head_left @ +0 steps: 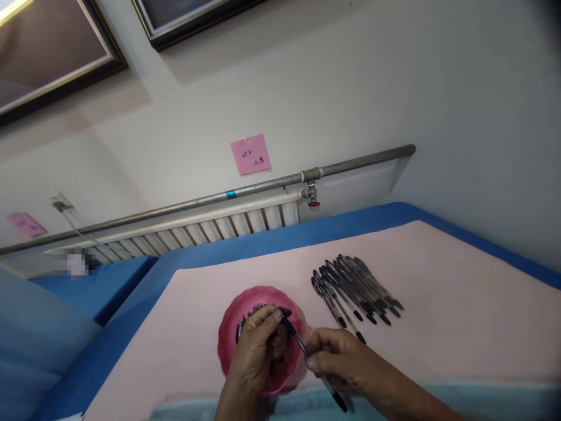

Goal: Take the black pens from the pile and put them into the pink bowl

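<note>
My left hand (pixel 258 348) hovers over a pink bowl (pixel 228 333), fingers pinched on the black cap end of a pen (pixel 298 339). My right hand (pixel 342 359) grips the same pen's barrel just right of the bowl, its far end poking out below my fingers. Dark items lie in the bowl, mostly hidden by my left hand. A row of several black capped pens (pixel 357 289) lies on the pink mat (pixel 438 327) to the right of the bowl.
The pink mat covers a blue-edged table (pixel 307 234) set against a white wall. A radiator (pixel 197 231) and a metal pipe (pixel 350 166) run behind it. A pink note (pixel 250 154) is stuck on the wall. Another blue table (pixel 105 286) stands at left.
</note>
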### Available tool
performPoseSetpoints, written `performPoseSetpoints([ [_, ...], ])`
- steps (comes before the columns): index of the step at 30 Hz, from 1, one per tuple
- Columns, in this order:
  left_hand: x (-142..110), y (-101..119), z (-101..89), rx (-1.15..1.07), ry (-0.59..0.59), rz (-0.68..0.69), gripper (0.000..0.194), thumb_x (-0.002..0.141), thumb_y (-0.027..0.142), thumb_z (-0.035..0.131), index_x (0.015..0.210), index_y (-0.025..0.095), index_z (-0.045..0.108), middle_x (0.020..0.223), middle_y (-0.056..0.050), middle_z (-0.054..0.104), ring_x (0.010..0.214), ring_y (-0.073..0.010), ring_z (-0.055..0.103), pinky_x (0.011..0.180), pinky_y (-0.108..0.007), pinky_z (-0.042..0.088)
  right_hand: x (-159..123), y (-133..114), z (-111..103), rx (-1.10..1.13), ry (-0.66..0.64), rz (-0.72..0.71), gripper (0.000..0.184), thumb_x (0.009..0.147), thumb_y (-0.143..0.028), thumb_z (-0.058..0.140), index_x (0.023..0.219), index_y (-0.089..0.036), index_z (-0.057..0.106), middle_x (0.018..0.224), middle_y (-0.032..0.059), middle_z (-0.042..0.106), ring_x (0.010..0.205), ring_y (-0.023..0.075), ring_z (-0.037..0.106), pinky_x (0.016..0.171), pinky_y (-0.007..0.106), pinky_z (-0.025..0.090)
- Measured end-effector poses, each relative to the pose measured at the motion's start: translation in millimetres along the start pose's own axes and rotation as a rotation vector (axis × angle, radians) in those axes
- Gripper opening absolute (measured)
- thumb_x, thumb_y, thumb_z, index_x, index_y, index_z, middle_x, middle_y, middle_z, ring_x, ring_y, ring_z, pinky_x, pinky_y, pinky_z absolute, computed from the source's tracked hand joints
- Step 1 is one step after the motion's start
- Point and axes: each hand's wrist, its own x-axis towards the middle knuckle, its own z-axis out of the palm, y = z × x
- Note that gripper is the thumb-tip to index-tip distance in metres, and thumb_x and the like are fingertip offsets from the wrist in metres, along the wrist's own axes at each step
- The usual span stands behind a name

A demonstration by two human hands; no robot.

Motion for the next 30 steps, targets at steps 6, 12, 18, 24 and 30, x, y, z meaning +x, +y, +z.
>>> performPoseSetpoints([
  [6, 2.9, -7.4, 1.0, 0.040, 0.100, 0.043, 0.028, 0.062, 0.032, 0.074, 0.064, 0.015, 0.052, 0.044, 0.007, 0.045, 0.038, -0.0029, 0.035, 0.038, -0.016, 0.024, 2.6, -2.8, 2.1, -0.362, 0.244, -0.067, 0.007, 0.063, -0.012, 0.052, 0.064, -0.018, 0.049, 0.053, -0.0071, 0.042, 0.051, 0.0081, 0.037, 0.047, 0.020, 0.027],
  [12, 6.1, -13.5, 6.7, 0.004, 0.197, 0.088, 0.034, 0.062, 0.038, 0.072, 0.059, 0.018, 0.044, 0.040, 0.010, 0.039, 0.033, -0.0033, 0.030, 0.035, -0.016, 0.021, 1.6, 6.3, 2.6, -0.752, 0.364, -0.166, 0.006, 0.068, -0.014, 0.048, 0.065, -0.020, 0.048, 0.063, -0.0021, 0.053, 0.060, 0.0125, 0.047, 0.053, 0.022, 0.030],
  [18, 6.7, 2.5, -9.6, 0.075, 0.358, 0.200, 0.030, 0.062, 0.039, 0.070, 0.063, 0.018, 0.048, 0.049, 0.008, 0.046, 0.040, -0.0062, 0.040, 0.040, -0.019, 0.031, -1.5, 15.5, -1.4, -0.842, 0.406, -0.155, 0.007, 0.070, -0.018, 0.048, 0.064, -0.021, 0.046, 0.063, -0.0019, 0.055, 0.059, 0.0125, 0.048, 0.052, 0.022, 0.030],
  [24, 8.4, 7.8, -17.4, 0.781, 0.444, 0.213, 0.031, 0.067, 0.038, 0.063, 0.052, 0.019, 0.044, 0.047, 0.007, 0.041, 0.045, -0.0088, 0.039, 0.043, -0.021, 0.027, 3.6, 7.2, -7.9, -0.696, 0.447, -0.066, 0.009, 0.067, -0.018, 0.051, 0.060, -0.021, 0.045, 0.056, -0.0036, 0.050, 0.056, 0.0117, 0.046, 0.051, 0.020, 0.031],
  [30, 7.9, 12.5, -12.4, 0.962, 0.459, 0.227, 0.024, 0.064, 0.025, 0.066, 0.048, 0.019, 0.050, 0.047, 0.004, 0.049, 0.050, -0.0121, 0.043, 0.048, -0.022, 0.028, 8.3, 11.0, -11.4, -0.583, 0.423, -0.114, 0.008, 0.066, -0.016, 0.049, 0.060, -0.020, 0.045, 0.054, -0.0051, 0.044, 0.054, 0.0108, 0.043, 0.051, 0.020, 0.031],
])
